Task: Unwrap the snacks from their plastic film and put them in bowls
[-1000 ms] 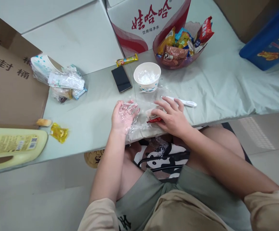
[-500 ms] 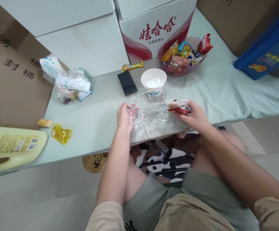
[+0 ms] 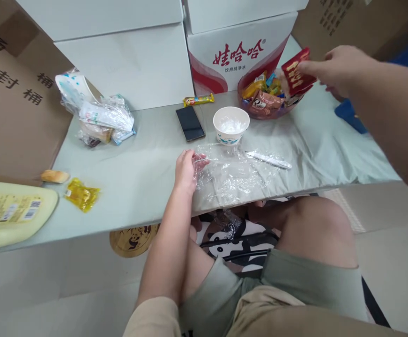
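Note:
My left hand pinches the edge of a crumpled clear plastic bag lying at the table's front edge. A slim white item, seen nearly edge-on, rests at the bag's right side. Out to the upper right, my right hand grips a red packet with yellow lettering. That packet is at the right side of a translucent pinkish bowl of wrapped snacks; whether it touches them I cannot tell. Behind the bag stands a white paper cup with clear plastic inside.
A phone and a yellow snack stick lie left of the cup. Farther left are a bagged bundle, a small bread roll, a yellow wrapper and a pale yellow jug. White cartons line the back.
My right hand has gone from the plastic bag up and right to the snack bowl. The white item it held lies on the bag. My left hand stays on the bag.

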Demonstrator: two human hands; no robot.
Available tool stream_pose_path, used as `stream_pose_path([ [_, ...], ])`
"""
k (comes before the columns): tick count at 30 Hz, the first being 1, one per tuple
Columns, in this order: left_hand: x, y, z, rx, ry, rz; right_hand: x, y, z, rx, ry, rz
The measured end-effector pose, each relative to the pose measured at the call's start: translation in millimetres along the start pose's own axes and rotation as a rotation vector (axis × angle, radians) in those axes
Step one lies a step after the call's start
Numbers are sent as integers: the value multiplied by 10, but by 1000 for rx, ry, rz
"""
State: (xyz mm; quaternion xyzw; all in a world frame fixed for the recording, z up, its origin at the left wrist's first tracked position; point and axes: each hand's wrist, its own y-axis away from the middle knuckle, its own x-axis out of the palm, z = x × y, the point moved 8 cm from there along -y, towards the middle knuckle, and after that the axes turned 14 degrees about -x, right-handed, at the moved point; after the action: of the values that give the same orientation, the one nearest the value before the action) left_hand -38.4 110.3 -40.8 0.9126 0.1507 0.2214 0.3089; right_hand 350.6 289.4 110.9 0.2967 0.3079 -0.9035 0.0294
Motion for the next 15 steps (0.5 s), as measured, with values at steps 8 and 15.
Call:
stream_pose_path([
  [8, -24, -34, -16, -24, -89, 55, 738, 1279, 1069, -98, 353, 23],
  [15, -296, -35, -168, 187, -476, -148, 1787, 2216, 1203, -317, 218, 404],
])
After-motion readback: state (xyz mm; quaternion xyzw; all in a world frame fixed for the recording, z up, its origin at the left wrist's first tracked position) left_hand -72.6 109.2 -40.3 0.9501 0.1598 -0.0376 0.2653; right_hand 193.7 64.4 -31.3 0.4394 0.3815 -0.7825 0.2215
